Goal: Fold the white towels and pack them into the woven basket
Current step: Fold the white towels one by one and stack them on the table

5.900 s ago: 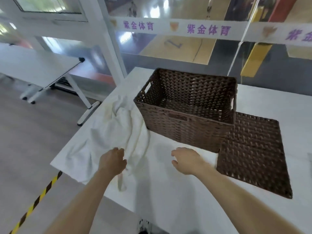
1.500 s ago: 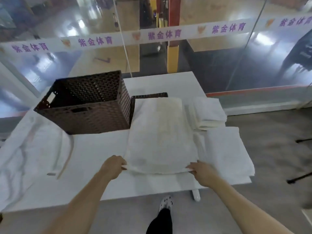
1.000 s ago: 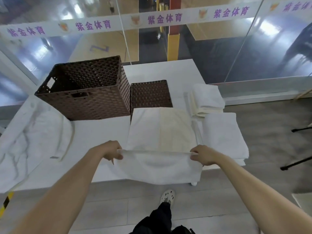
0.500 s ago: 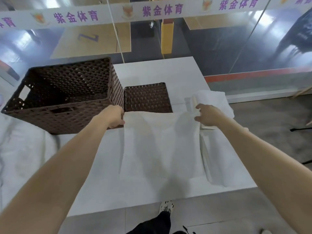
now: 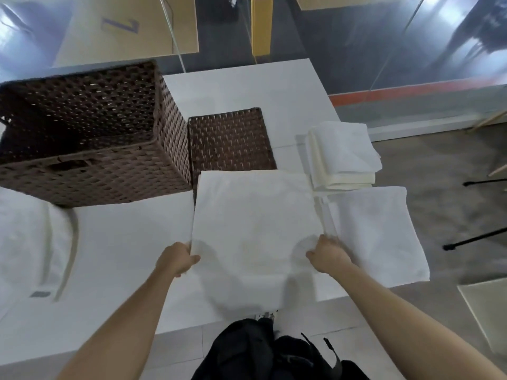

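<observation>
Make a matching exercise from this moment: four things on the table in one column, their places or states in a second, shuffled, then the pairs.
Things:
1. woven basket
2. woven lid
3. folded stack
4. middle towel

States:
A. gripped at its sides by left hand and right hand
B. flat, partly under a towel
C. upright, open, nothing visible inside
D. piled at the far right

Pairs: 1-C, 2-B, 3-D, 4-A

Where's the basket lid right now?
In the head view the lid lies flat on the table, centre frame, against the right side of the basket; the towel being folded covers its near edge.
</observation>
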A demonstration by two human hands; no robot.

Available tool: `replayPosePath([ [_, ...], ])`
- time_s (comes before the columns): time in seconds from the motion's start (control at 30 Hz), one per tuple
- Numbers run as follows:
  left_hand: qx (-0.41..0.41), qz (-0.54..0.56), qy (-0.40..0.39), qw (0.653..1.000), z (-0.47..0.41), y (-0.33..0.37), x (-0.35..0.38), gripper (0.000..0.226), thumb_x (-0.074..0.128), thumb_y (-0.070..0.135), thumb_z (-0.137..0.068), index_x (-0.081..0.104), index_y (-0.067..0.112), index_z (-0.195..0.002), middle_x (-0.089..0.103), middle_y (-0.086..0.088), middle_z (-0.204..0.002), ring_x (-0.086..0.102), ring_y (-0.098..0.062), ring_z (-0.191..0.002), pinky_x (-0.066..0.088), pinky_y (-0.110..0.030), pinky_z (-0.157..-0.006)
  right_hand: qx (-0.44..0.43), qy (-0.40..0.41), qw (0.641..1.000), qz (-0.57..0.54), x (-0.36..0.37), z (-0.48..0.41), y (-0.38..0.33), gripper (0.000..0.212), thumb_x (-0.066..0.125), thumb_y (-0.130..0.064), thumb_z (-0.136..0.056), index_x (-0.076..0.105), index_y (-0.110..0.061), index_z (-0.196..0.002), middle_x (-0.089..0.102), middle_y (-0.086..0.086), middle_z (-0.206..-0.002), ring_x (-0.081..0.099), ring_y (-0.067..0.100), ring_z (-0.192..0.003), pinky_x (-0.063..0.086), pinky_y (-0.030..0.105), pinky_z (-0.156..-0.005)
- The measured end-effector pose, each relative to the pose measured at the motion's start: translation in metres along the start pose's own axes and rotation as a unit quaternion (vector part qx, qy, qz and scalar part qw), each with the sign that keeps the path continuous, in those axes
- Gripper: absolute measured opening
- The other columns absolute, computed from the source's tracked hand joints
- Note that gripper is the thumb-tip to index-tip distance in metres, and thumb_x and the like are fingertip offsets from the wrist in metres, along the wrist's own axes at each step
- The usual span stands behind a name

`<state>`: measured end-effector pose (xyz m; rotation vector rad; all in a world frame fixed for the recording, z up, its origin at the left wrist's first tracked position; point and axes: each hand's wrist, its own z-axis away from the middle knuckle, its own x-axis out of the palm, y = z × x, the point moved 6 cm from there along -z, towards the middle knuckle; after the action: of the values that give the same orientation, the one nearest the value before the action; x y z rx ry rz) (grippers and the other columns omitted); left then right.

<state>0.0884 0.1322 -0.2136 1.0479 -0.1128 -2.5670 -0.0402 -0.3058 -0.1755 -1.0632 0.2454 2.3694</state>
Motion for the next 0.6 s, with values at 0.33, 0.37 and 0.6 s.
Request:
replayPosePath([
  [0.33,-0.096,0.308,-0.019,0.946,0.029,-0.051,0.029,0.033,0.096,0.006,-0.079,0.075,-0.01,-0.099,0.079,-0.024,-0.099,0.082,-0.04,-0.078,0.069,-0.047,-0.075,0.018,0.015,0.994,-0.105,0.036,0.009,0.024,0.05,0.059,-0.012,-0.093,0.047,-0.005,-0.141,0.062,0.021,-0.124,0.068,0.04,-0.106,0.062,0.042,-0.089],
  [0.37,-0.101,0.317,-0.028,0.942,0.034,-0.056,0.035,0.033,0.096,0.003,-0.078,0.074,-0.013,-0.099,0.079,-0.026,-0.101,0.082,-0.041,-0.079,0.069,-0.048,-0.077,0.01,0.029,0.994,-0.106,0.038,0.011,0.025,0.053,0.058,-0.012,-0.094,0.042,-0.007,-0.144,0.062,0.02,-0.121,0.067,0.037,-0.103,0.061,0.038,-0.087],
  [0.6,-0.077,0.342,-0.053,0.935,0.067,-0.063,0.052,0.04,0.081,0.003,-0.095,0.054,0.001,-0.124,0.071,-0.028,-0.115,0.082,-0.038,-0.085,0.069,-0.05,-0.077,-0.19,0.038,0.98,-0.049,0.06,0.05,0.028,0.074,0.074,-0.048,-0.092,0.03,-0.041,-0.151,0.034,-0.011,-0.131,0.054,0.019,-0.116,0.052,0.04,-0.092],
])
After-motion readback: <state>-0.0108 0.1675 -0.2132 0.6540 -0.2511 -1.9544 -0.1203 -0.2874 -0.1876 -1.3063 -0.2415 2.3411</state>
